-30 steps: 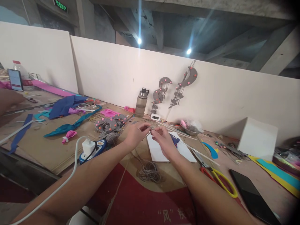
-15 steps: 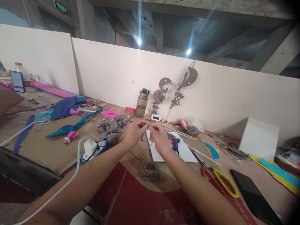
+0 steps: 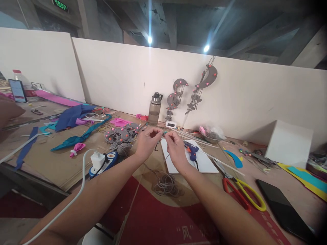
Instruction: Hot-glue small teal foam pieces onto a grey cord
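Observation:
My left hand and my right hand meet fingertip to fingertip above the cardboard, both pinched on a thin grey cord. A short length of grey cord shows below my right hand; a tiny dark bit sits between the fingertips, too small to name. Under my forearms lies a loose coil of the same cord. Just beyond my right hand, a blue glue gun rests on a white board. Grey crescent pieces with pink and orange dots lie left of my left hand.
Scissors with red and yellow handles and a black phone lie at right. A water bottle stands by the white partition, where grey moon hangings hang. A power strip with a white cable is at left.
My hands stay pinched together, with the fingertips slightly further apart. The view has shifted a little, so the things at right appear further right.

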Action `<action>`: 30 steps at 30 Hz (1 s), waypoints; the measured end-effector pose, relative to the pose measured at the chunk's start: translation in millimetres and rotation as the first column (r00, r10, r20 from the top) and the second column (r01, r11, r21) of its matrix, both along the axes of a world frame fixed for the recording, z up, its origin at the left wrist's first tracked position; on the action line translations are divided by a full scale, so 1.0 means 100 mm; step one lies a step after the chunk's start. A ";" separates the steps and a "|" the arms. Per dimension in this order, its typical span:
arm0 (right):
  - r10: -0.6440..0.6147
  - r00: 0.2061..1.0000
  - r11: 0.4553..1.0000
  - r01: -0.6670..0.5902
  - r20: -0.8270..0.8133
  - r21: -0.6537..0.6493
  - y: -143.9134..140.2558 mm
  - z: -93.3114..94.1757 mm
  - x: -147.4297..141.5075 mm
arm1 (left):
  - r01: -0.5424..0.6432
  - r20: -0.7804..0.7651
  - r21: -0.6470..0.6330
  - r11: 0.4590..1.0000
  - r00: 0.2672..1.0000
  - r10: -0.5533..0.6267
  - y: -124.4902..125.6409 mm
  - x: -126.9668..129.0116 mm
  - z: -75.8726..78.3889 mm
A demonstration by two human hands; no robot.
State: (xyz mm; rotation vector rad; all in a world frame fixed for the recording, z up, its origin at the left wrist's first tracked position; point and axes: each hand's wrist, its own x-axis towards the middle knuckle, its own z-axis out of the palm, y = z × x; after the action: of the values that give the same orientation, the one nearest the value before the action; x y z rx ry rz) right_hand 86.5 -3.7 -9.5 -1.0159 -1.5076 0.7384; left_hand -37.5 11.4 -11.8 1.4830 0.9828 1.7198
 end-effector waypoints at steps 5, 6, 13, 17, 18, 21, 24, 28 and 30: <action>-0.053 0.999 0.998 0.053 0.006 0.023 -0.01 0.00 0.01 | 0.035 0.010 -0.038 0.999 0.999 -0.035 -0.02 0.01 0.01; -0.051 0.999 0.999 0.051 0.002 0.018 -0.01 0.00 0.01 | 0.041 0.008 -0.043 0.998 0.999 -0.041 -0.02 0.01 0.01; -0.032 0.999 0.999 0.032 -0.033 0.003 0.00 0.00 0.02 | 0.098 0.059 -0.036 0.995 0.994 -0.096 -0.01 0.02 0.00; -0.037 0.998 0.999 0.037 -0.045 -0.003 0.00 0.00 0.01 | 0.116 0.069 -0.039 0.993 0.991 -0.113 0.00 0.02 -0.02; -0.035 0.998 0.999 0.035 -0.044 -0.003 0.00 0.00 0.01 | 0.119 0.070 -0.039 0.992 0.991 -0.116 0.00 0.02 -0.02; -0.025 0.999 1.000 0.025 -0.039 0.002 -0.01 0.00 0.02 | 0.132 0.079 -0.045 0.990 0.989 -0.128 0.01 0.02 -0.03; -0.022 0.999 1.000 0.022 -0.024 0.010 -0.01 0.00 0.02 | 0.153 0.099 -0.055 0.987 0.984 -0.147 0.02 0.02 -0.05; -0.029 0.999 1.000 0.029 -0.022 0.007 0.01 -0.01 0.03 | 0.219 0.167 -0.076 0.973 0.965 -0.204 0.05 0.03 -0.08; -0.026 0.999 1.000 0.025 -0.040 -0.007 0.03 -0.02 0.03 | 0.257 0.198 -0.087 0.963 0.951 -0.236 0.07 0.03 -0.09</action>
State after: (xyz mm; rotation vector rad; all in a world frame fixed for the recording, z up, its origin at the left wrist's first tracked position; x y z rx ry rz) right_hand 89.9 -0.3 -11.5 -1.0176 -1.4560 0.7421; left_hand -34.5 18.0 -20.5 1.2877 0.7481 1.5643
